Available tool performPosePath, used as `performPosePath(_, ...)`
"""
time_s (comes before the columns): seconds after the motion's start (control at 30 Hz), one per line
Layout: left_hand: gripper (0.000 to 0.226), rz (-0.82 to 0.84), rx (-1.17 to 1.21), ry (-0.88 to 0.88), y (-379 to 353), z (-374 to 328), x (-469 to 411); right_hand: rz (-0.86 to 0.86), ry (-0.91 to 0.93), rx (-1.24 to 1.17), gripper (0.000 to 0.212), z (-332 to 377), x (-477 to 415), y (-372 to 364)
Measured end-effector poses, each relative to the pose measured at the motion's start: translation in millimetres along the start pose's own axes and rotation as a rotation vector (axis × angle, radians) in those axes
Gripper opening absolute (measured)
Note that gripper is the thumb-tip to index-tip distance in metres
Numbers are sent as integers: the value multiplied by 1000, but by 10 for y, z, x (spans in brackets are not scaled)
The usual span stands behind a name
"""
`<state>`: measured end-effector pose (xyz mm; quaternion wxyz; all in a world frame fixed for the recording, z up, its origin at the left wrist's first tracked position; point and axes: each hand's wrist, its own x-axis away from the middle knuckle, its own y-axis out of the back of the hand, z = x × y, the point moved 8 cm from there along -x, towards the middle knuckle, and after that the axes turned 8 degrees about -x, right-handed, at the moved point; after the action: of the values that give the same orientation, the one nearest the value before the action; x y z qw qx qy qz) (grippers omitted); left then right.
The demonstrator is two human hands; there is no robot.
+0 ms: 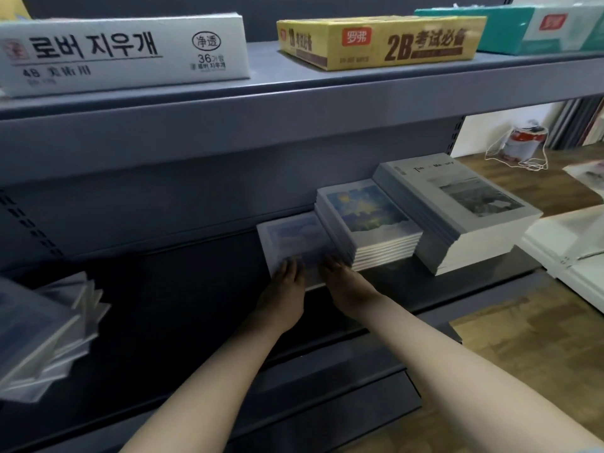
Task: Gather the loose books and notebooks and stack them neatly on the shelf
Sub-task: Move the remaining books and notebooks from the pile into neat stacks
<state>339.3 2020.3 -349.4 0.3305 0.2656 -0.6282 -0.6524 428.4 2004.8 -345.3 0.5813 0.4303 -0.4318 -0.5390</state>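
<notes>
**Both hands flat on a pale notebook on the lower shelf**

Head view: the two forearms come in from 6 o'clock and reach to the middle of the picture. The left hand point(287, 282) and the right hand point(340, 277) rest side by side on the near edge of a thin pale-blue notebook point(294, 238). The fingers of both hands are stretched and lie flat on the cover – nothing is gripped, no finger is curled around the edge. The picture is a little blurred here, so the single fingertips are not clear.

The notebook lies flat on the dark lower shelf point(183, 289). At its 3 o'clock, touching or just beside it, stands a stack of notebooks with a blue and yellow cover point(369, 210). Further toward 2 o'clock there is a taller grey stack point(474, 197) with a grey photo on top. At 8 o'clock of the picture a loose pile of notebooks point(42, 328) lies fanned and tilted, well apart from the hands.

On the upper shelf point(294, 103), at 11 o'clock, lies a white box point(124, 50); at 1 o'clock a yellow box point(382, 40), and beside it a green box point(523, 27). Behind the shelf, at 2 o'clock, a can with a red label point(524, 142) stands on the wooden floor point(529, 361)
</notes>
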Motion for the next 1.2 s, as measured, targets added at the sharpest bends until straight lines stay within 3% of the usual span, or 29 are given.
performPosePath(1.2, 71, -11, 0, 39, -15, 52, -149, -61, -11, -48, 48, -56, -128, 43)
